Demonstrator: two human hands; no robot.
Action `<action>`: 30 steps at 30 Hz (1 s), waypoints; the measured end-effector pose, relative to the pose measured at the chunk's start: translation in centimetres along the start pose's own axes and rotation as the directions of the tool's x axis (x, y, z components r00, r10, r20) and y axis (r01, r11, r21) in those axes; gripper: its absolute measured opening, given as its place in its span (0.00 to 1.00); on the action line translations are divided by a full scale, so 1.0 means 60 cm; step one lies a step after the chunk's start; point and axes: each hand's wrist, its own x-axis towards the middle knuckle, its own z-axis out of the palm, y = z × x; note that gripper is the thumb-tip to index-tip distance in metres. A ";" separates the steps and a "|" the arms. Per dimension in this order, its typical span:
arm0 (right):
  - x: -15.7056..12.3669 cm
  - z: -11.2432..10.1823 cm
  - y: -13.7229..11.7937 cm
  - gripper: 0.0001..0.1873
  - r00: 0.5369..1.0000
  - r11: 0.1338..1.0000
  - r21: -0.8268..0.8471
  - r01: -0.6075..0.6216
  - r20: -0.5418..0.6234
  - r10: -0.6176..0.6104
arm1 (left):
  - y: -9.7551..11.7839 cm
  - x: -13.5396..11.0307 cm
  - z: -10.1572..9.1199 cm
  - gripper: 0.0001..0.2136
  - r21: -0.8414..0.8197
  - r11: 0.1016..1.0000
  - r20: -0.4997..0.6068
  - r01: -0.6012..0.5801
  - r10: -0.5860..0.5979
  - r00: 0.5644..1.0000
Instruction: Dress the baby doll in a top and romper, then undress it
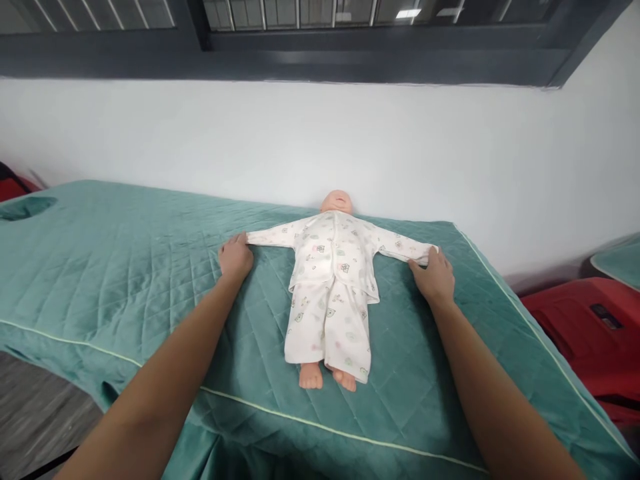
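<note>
A baby doll (pixel 338 201) lies on its back with its head toward the wall and its bare feet toward me. It wears a white printed pajama top (pixel 336 243) and matching pajama pants (pixel 327 323). Both sleeves are stretched out sideways. My left hand (pixel 235 257) is closed on the end of the sleeve at the left. At the right, my right hand (pixel 434 275) pinches the other sleeve's cuff between thumb and fingers. The doll's hands are hidden by the sleeves and my fingers.
A green quilted cover (pixel 150 267) with pale piping lies under the doll, with a hole (pixel 27 208) at its far left. The white wall (pixel 280 140) borders the back, below a dark window frame (pixel 370 63). A red case (pixel 580 327) stands at the right.
</note>
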 end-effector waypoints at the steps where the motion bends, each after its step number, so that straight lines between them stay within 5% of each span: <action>1: 0.000 0.000 0.000 0.40 1.000 1.000 -0.003 -0.001 0.006 0.001 | 0.000 0.000 0.001 0.24 0.003 1.000 -0.003 0.008 -0.008 1.000; 7: -0.016 -0.005 -0.012 0.37 1.000 0.999 -0.046 0.010 0.005 -0.010 | 0.003 -0.009 -0.002 0.26 0.026 0.999 0.036 0.048 -0.048 0.998; 11: -0.046 -0.014 -0.029 0.32 0.983 0.987 -0.045 0.156 -0.087 -0.160 | 0.011 -0.035 -0.011 0.26 -0.005 0.998 -0.025 0.057 -0.057 0.998; 18: -0.128 -0.005 -0.066 0.31 0.897 0.863 0.252 0.437 -0.061 -0.437 | 0.040 -0.167 -0.017 0.22 -0.273 0.928 -0.076 -0.256 0.244 0.967; 24: -0.210 -0.013 -0.085 0.26 0.785 0.746 0.349 0.567 0.043 -0.618 | 0.073 -0.257 -0.036 0.17 -0.254 0.889 0.006 -0.381 0.395 0.919; 30: -0.270 -0.027 -0.081 0.23 0.855 0.774 0.429 0.465 0.010 -0.519 | 0.103 -0.243 -0.042 0.08 -0.098 0.928 0.024 -0.360 0.364 0.931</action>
